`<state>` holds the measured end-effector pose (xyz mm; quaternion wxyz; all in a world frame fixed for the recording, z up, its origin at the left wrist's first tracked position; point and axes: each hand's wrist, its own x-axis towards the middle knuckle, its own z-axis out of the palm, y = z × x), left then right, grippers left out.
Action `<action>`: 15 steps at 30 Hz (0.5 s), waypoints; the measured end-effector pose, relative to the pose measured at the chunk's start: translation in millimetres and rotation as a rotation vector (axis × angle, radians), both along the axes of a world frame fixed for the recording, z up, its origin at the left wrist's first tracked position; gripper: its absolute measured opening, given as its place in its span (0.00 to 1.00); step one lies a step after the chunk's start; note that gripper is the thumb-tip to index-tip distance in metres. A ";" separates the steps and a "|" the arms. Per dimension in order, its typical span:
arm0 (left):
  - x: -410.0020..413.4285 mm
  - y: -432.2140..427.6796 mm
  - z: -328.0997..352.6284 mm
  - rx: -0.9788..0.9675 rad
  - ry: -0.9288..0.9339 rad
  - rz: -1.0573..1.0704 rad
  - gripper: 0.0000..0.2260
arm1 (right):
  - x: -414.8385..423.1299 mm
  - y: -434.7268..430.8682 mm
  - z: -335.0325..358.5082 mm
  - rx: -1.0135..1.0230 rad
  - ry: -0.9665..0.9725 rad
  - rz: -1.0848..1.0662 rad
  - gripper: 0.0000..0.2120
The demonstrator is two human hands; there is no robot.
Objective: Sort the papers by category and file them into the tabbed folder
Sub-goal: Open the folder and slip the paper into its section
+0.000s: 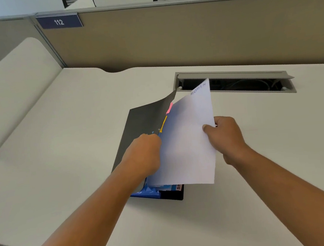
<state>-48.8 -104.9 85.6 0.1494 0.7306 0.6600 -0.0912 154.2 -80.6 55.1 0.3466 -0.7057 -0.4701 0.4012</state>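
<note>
Centrally, folder [143, 120] on white desk [61, 140]; tan partition [189, 35] w/ 112 sign [59, 21].

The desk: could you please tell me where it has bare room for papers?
Bare desk left of the black folder, toward the curved edge, and right of the right hand, before the cable tray. Crowded in the middle: left hand at the folder's tabs, right hand pinching the white sheet.

Tabletop [62, 150]: smooth matt off-white laminate. Folder cover [141, 120]: dk grey, matt, thin, prob. plastic. Sheet [189, 140]: white paper, matt. Partition [169, 35]: tan, cloth-like. Cable hatch [231, 74]: grey, satin.
</note>
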 end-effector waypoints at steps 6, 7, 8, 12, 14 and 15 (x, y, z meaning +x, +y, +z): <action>9.6 -1.5 4.1 0.018 0.000 0.022 0.05 | -22.5 -10.4 -22.5 -0.053 0.084 0.085 0.06; 11.3 -2.0 4.3 0.018 0.002 0.026 0.06 | -25.1 -10.6 -26.9 -0.070 0.089 0.122 0.07; 12.8 -2.7 3.8 0.014 0.003 0.026 0.06 | -27.8 -10.0 -31.2 -0.080 0.081 0.156 0.08; 18.4 -7.5 -0.2 0.007 -0.015 0.032 0.08 | -39.6 0.8 -38.5 -0.101 -0.041 0.248 0.12; 21.8 -8.9 -0.1 -0.001 -0.026 0.040 0.07 | -47.1 6.8 -37.9 -0.136 -0.049 0.271 0.12; 23.2 -8.9 0.0 0.002 -0.033 0.048 0.06 | -50.7 8.6 -36.6 -0.145 -0.032 0.273 0.13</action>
